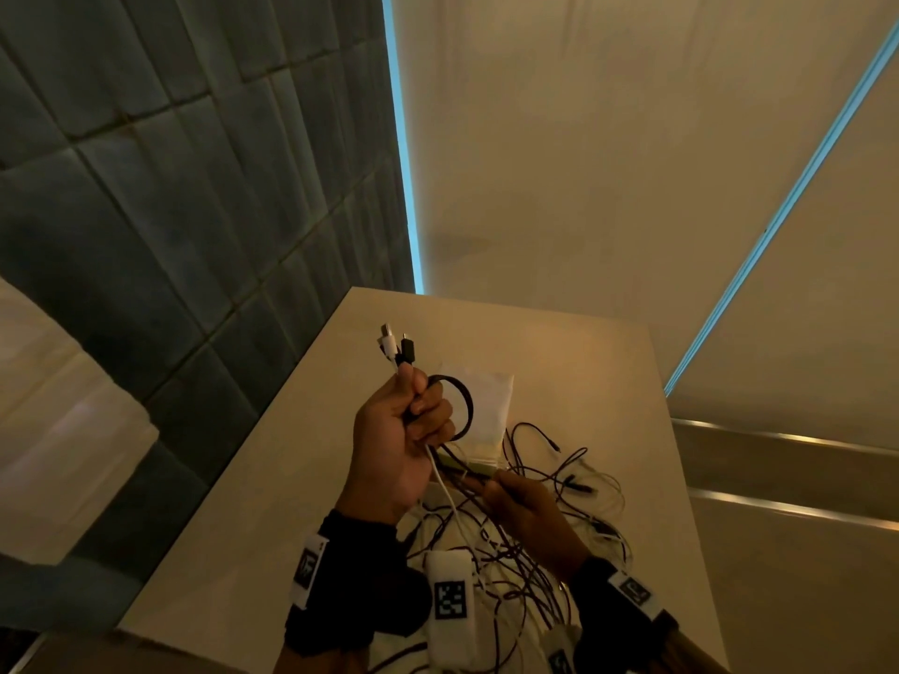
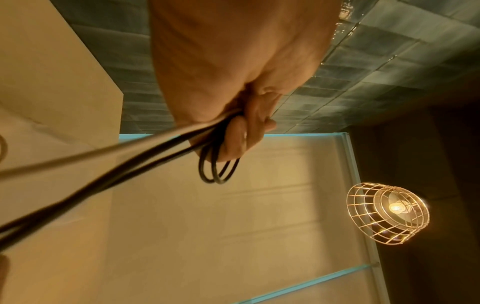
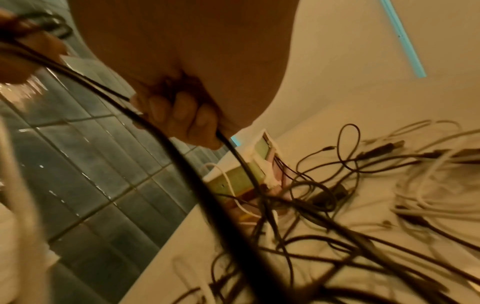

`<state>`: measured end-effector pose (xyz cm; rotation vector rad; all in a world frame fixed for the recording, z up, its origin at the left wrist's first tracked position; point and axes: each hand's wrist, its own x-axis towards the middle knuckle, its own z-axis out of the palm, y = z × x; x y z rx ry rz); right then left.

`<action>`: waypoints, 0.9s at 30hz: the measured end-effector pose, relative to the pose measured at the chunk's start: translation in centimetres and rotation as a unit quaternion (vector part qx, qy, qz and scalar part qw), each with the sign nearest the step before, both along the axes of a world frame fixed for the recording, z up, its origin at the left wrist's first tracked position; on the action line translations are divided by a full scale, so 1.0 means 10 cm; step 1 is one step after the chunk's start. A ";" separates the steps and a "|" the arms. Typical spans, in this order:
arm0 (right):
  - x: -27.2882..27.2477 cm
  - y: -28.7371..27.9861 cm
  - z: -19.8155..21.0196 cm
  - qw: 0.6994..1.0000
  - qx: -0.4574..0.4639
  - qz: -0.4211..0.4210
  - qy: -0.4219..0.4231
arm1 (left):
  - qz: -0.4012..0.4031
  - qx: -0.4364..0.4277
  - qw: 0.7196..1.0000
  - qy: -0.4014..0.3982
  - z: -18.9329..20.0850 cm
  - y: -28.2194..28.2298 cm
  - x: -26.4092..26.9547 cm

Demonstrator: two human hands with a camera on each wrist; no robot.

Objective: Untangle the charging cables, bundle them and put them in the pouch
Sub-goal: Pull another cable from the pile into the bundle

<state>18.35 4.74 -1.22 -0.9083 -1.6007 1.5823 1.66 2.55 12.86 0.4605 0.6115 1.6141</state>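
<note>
My left hand (image 1: 408, 430) is raised above the table and grips a bunch of cables; white and black plugs (image 1: 399, 345) stick out above the fist and a black loop (image 1: 462, 406) curls out to its right. The left wrist view shows the fingers (image 2: 244, 131) curled round black loops (image 2: 215, 170). My right hand (image 1: 515, 503), lower and to the right, grips a black cable (image 3: 233, 152) that runs up to the left hand. A tangle of black and white cables (image 1: 549, 518) lies on the table. The pale pouch (image 1: 486, 415) lies behind the hands.
The beige table (image 1: 292, 479) ends at the left against a grey-green tiled wall (image 1: 170, 211). A plain wall (image 1: 608, 163) with blue light strips stands behind. A wire-cage lamp (image 2: 387, 214) hangs above.
</note>
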 end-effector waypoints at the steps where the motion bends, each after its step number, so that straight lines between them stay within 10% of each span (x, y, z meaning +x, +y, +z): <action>1: 0.00 -0.02 -0.02 1.000 0.003 -0.003 -0.007 | 0.005 -0.001 1.000 0.006 0.01 0.00 0.00; 10: 0.09 -0.02 -0.41 0.993 0.002 -0.065 -0.099 | 0.063 -0.033 0.993 0.092 0.02 -0.05 -0.09; 17: 0.00 0.33 0.29 0.984 -0.005 -0.179 -0.022 | 0.088 -0.113 0.971 0.192 -0.05 -0.02 -0.05; 27: -0.27 0.04 1.10 0.994 0.057 0.004 0.094 | 0.018 -0.103 0.990 0.094 0.04 0.01 0.10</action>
